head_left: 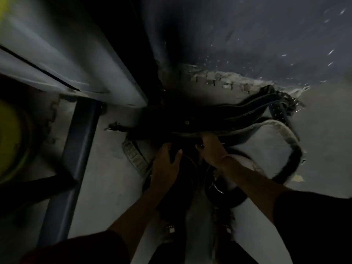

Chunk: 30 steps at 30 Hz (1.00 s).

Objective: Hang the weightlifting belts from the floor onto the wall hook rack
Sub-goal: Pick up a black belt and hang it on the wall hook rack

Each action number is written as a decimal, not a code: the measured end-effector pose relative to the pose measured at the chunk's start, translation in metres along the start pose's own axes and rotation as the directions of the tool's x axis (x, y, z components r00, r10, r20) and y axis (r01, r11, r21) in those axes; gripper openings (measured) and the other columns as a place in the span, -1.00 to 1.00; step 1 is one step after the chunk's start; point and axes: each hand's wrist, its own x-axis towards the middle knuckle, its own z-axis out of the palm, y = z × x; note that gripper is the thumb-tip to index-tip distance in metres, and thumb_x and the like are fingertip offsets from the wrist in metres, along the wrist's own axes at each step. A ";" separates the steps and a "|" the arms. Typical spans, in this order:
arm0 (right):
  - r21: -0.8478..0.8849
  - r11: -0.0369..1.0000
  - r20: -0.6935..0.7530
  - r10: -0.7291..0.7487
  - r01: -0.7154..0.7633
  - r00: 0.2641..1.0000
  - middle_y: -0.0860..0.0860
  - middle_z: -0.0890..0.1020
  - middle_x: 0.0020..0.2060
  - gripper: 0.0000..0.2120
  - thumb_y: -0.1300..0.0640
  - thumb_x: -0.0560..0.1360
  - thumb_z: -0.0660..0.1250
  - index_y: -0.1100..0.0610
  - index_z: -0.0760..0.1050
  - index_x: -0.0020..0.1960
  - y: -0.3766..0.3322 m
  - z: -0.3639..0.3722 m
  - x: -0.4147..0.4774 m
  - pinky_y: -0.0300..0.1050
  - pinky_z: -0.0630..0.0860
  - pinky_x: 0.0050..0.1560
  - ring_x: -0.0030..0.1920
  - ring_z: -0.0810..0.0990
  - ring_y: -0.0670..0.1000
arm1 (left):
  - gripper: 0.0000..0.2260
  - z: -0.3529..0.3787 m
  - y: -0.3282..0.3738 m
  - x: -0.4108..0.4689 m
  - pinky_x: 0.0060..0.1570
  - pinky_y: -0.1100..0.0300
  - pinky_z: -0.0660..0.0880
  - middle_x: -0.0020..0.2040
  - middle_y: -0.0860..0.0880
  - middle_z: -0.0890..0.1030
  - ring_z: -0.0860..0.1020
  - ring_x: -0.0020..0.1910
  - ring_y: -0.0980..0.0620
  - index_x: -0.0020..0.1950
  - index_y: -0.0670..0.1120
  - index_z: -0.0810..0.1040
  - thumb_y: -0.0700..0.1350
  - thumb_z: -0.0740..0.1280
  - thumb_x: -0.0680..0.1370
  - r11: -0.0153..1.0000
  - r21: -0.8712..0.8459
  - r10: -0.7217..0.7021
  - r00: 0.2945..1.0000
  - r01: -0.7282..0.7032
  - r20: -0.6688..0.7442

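Both hands on the belt pile
Left hand (pixel 167 159) and right hand (pixel 212 147) each clamped on dark belts (pixel 238 113) heaped on the floor (pixel 106 168)

Pale concrete floor (pixel 106 178), dim and scuffed. Tangled pile of dark belts (pixel 238 115) lying against the wall edge; blue frame leg (pixel 76 159) standing left.

Two bare forearms reach down from short dark sleeves. The left hand (pixel 166 159) and right hand (pixel 213 149) wear no gloves; dim light hides any finer details.
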 end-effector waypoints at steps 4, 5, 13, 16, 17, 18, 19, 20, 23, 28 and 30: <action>-0.139 0.990 0.069 -0.019 0.028 0.997 0.25 0.35 0.43 -0.52 0.23 0.58 0.28 0.30 0.29 0.45 0.024 0.029 0.048 -0.04 0.18 0.42 0.44 0.29 0.22 | -0.57 0.027 -0.031 0.036 0.36 -0.08 0.42 0.35 -0.09 0.53 0.48 0.36 -0.06 0.43 -0.13 0.42 0.04 0.29 0.62 0.999 -0.021 -0.036 0.999 0.036 -0.018; -0.167 0.985 0.079 -0.026 0.039 0.997 0.24 0.37 0.41 -0.52 0.21 0.56 0.30 0.28 0.30 0.44 0.030 0.038 0.059 -0.02 0.24 0.41 0.42 0.32 0.22 | -0.59 0.033 -0.038 0.044 0.35 -0.07 0.42 0.34 -0.09 0.54 0.49 0.34 -0.06 0.41 -0.14 0.44 0.02 0.30 0.62 0.999 -0.026 -0.023 0.999 0.022 -0.028; -0.453 0.892 0.039 0.014 0.005 0.999 0.15 0.39 0.38 -0.60 0.08 0.58 0.27 0.14 0.37 0.39 0.042 0.067 0.083 0.22 0.21 0.37 0.41 0.31 0.17 | -0.57 0.057 -0.051 0.063 0.37 -0.05 0.42 0.32 -0.09 0.55 0.50 0.32 -0.04 0.40 -0.12 0.43 0.05 0.33 0.60 0.991 -0.123 -0.060 0.998 0.061 0.014; -0.427 0.904 0.038 0.012 0.005 0.999 0.14 0.43 0.34 -0.68 0.10 0.60 0.25 0.17 0.44 0.31 0.037 0.065 0.068 0.14 0.24 0.35 0.37 0.35 0.16 | -0.35 0.050 -0.041 0.051 0.36 -0.07 0.44 0.34 -0.05 0.54 0.51 0.33 0.00 0.42 -0.08 0.40 0.30 0.35 0.48 0.970 -0.208 -0.113 0.991 0.127 0.077; -0.420 0.907 0.016 0.003 0.004 1.000 0.14 0.44 0.32 -0.70 0.10 0.60 0.24 0.17 0.46 0.29 0.035 0.064 0.060 0.14 0.25 0.34 0.36 0.36 0.16 | -0.25 0.048 -0.038 0.047 0.37 -0.08 0.44 0.34 -0.04 0.54 0.51 0.33 0.00 0.42 -0.07 0.39 0.39 0.33 0.41 0.960 -0.236 -0.133 0.988 0.149 0.079; -0.413 0.911 -0.008 0.003 -0.006 1.000 0.13 0.45 0.31 -0.71 0.10 0.60 0.23 0.16 0.47 0.28 0.031 0.060 0.051 0.15 0.25 0.33 0.35 0.37 0.16 | -0.19 0.045 -0.034 0.042 0.37 -0.09 0.44 0.35 -0.04 0.54 0.51 0.34 -0.01 0.43 -0.07 0.38 0.44 0.32 0.37 0.952 -0.255 -0.151 0.985 0.169 0.087; -0.415 0.909 -0.031 0.007 -0.019 0.999 0.12 0.47 0.30 -0.71 0.10 0.60 0.23 0.15 0.47 0.28 0.027 0.055 0.042 0.16 0.25 0.33 0.35 0.38 0.17 | -0.17 0.041 -0.028 0.035 0.38 -0.09 0.43 0.37 -0.04 0.53 0.50 0.36 -0.02 0.44 -0.06 0.37 0.45 0.31 0.36 0.947 -0.262 -0.165 0.981 0.187 0.104; -0.431 0.902 -0.047 0.011 -0.030 0.999 0.12 0.48 0.29 -0.71 0.09 0.59 0.24 0.13 0.47 0.29 0.024 0.048 0.033 0.16 0.25 0.33 0.34 0.38 0.18 | -0.19 0.034 -0.016 0.026 0.40 -0.08 0.41 0.40 -0.04 0.50 0.48 0.38 -0.02 0.47 -0.06 0.35 0.42 0.31 0.39 0.943 -0.262 -0.175 0.976 0.204 0.128; -0.474 0.880 -0.048 0.018 -0.038 0.999 0.13 0.52 0.27 -0.68 0.05 0.59 0.24 0.14 0.46 0.31 0.016 0.023 0.007 0.19 0.26 0.33 0.36 0.36 0.23 | -0.37 0.019 0.016 0.001 0.47 0.01 0.32 0.47 -0.03 0.43 0.40 0.45 -0.04 0.54 -0.05 0.27 0.23 0.28 0.57 0.953 -0.210 -0.179 0.967 0.216 0.181; -0.453 0.890 -0.206 -0.050 -0.050 0.977 0.22 0.58 0.13 -0.75 0.10 0.49 0.40 0.23 0.60 0.08 0.003 -0.004 -0.030 0.18 0.43 0.12 0.26 0.46 0.30 | -0.45 0.015 0.040 -0.021 0.35 0.25 0.30 0.49 -0.09 0.39 0.37 0.47 -0.08 0.55 -0.13 0.24 0.09 0.24 0.63 0.954 -0.197 -0.200 0.969 0.227 0.147; -0.388 0.922 -0.208 -0.068 -0.019 0.976 0.23 0.59 0.12 -0.75 0.13 0.50 0.37 0.27 0.59 0.10 -0.003 -0.014 -0.042 0.17 0.41 0.15 0.26 0.45 0.29 | -0.50 0.014 0.049 -0.032 0.30 0.29 0.31 0.46 -0.08 0.43 0.39 0.44 -0.07 0.51 -0.15 0.29 0.07 0.24 0.64 0.944 -0.209 -0.231 0.964 0.254 0.129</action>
